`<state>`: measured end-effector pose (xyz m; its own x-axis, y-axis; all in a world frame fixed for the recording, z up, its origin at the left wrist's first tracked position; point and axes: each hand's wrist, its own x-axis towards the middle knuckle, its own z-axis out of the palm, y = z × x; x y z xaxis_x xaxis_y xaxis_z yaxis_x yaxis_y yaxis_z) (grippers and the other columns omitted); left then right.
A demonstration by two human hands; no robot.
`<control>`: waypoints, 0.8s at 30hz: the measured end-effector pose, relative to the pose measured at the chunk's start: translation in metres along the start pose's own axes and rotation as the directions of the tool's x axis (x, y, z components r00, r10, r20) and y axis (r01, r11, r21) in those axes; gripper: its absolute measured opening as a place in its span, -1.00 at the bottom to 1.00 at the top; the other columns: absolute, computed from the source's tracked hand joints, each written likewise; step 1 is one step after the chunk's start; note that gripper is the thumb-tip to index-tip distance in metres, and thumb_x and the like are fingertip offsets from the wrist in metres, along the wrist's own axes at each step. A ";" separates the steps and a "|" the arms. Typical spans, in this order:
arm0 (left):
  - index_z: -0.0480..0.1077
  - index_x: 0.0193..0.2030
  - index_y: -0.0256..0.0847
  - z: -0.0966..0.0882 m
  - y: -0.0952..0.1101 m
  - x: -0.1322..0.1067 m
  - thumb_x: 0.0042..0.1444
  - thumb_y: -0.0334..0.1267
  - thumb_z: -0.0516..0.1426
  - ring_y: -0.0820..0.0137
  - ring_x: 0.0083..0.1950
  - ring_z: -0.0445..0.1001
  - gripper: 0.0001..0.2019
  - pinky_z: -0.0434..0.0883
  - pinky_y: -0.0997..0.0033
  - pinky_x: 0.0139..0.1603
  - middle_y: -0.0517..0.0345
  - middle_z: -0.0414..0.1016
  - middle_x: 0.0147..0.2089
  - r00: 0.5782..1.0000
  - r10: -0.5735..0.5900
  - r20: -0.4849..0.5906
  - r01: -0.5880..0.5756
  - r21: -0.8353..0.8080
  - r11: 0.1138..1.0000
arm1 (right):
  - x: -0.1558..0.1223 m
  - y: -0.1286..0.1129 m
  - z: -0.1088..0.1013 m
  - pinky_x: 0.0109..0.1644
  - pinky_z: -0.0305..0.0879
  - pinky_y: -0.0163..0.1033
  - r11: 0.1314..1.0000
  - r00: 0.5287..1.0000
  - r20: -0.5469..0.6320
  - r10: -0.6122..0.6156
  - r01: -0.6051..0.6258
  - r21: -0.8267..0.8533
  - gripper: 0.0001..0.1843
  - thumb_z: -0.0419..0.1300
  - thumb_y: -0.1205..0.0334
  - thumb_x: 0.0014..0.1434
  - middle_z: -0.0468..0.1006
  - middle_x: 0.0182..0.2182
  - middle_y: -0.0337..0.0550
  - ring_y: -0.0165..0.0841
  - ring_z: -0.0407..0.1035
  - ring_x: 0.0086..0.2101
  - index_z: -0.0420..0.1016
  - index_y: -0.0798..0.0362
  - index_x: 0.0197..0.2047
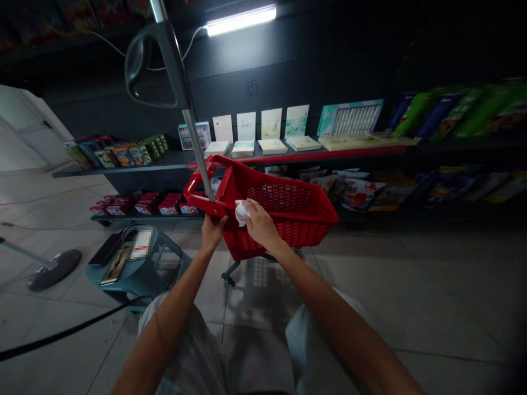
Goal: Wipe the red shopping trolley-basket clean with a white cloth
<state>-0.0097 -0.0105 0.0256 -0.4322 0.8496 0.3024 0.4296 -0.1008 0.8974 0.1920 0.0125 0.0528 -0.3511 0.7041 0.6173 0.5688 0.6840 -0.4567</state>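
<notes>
Here, a red shopping basket [288, 214] on wheels, standing on the tiled floor [411, 285] before dark shelves [164, 160] of books and boxed goods. Long axis running from the near end at the hands toward the right and away, the narrower far end pointing at the lower shelf. Walls of open mesh; inside, only something pale glimpsed near the handle post, too hidden to identify. Rising from the near rim, a metal pull handle [181, 93] tilted up to the left, ending in a grey loop grip.

Left hand [212, 230] curled shut around the near rim just below the post. Right hand [259, 222] closed on a crumpled white cloth [241, 213], pressing it against the basket's near corner.

Lower left, a teal plastic stool [135, 274] bearing a phone and a card. Further left, a round fan base [53, 269], with a black cable [61, 333] across the floor. Overhead, a lit tube lamp [241, 20].
</notes>
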 end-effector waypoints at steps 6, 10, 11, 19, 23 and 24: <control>0.41 0.11 -0.17 -0.001 -0.011 0.003 0.17 -0.02 0.33 0.13 0.05 0.65 -0.55 0.52 0.09 0.16 -0.07 0.66 0.04 0.999 0.045 0.022 -0.045 -0.005 0.999 | 0.001 0.007 -0.006 0.42 0.27 0.08 0.998 0.997 0.043 -0.061 0.062 -0.017 -0.38 0.02 0.43 0.32 0.37 0.34 0.07 -0.13 0.30 0.30 0.30 0.02 0.42; 0.42 0.13 -0.19 -0.002 -0.011 0.004 0.15 0.00 0.34 0.11 0.04 0.65 -0.51 0.53 0.07 0.15 -0.10 0.66 0.04 0.999 0.034 0.018 -0.035 0.016 0.999 | 0.000 0.010 -0.011 0.38 0.30 0.09 0.996 0.994 0.076 -0.075 0.078 -0.037 -0.38 0.02 0.41 0.34 0.36 0.34 0.08 -0.10 0.32 0.28 0.26 0.02 0.44; 0.42 0.13 -0.18 -0.003 -0.011 0.005 0.15 0.00 0.34 0.10 0.05 0.65 -0.51 0.53 0.06 0.15 -0.10 0.66 0.05 0.999 0.033 0.022 -0.034 0.023 0.999 | -0.001 0.010 -0.012 0.37 0.31 0.09 0.996 0.994 0.083 -0.077 0.081 -0.043 -0.39 0.02 0.41 0.35 0.37 0.34 0.08 -0.10 0.32 0.28 0.26 0.02 0.44; 0.47 0.07 -0.17 -0.009 -0.009 0.004 0.14 0.01 0.34 0.13 -0.06 0.68 -0.56 0.57 0.12 0.04 -0.06 0.69 -0.05 0.998 0.052 0.038 -0.053 0.035 0.998 | -0.015 0.040 -0.033 0.36 0.31 0.05 0.989 0.987 0.152 -0.057 0.077 -0.126 -0.45 0.03 0.45 0.31 0.42 0.29 0.08 -0.12 0.36 0.24 0.33 0.09 0.35; 0.47 0.08 -0.15 -0.013 -0.012 0.004 0.12 0.06 0.34 0.12 -0.05 0.68 -0.52 0.57 0.13 0.03 -0.06 0.69 -0.03 0.998 0.055 0.033 -0.057 0.065 0.996 | -0.033 0.073 -0.061 0.35 0.31 0.08 0.979 0.977 0.209 0.030 0.014 -0.204 -0.46 0.06 0.46 0.28 0.45 0.26 0.10 -0.13 0.38 0.22 0.37 0.11 0.31; 0.48 0.07 -0.14 -0.014 -0.012 0.005 0.12 0.07 0.34 0.12 -0.04 0.69 -0.53 0.57 0.13 0.04 -0.06 0.70 -0.04 0.998 0.052 0.034 -0.054 0.079 0.995 | -0.038 0.082 -0.069 0.35 0.31 0.07 0.975 0.975 0.216 0.051 -0.002 -0.224 -0.46 0.06 0.45 0.28 0.46 0.25 0.09 -0.14 0.38 0.21 0.38 0.10 0.30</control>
<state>-0.0278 -0.0123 0.0205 -0.3820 0.8604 0.3373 0.5137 -0.1057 0.8515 0.3036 0.0286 0.0360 -0.4739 0.7627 0.4401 0.7213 0.6229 -0.3028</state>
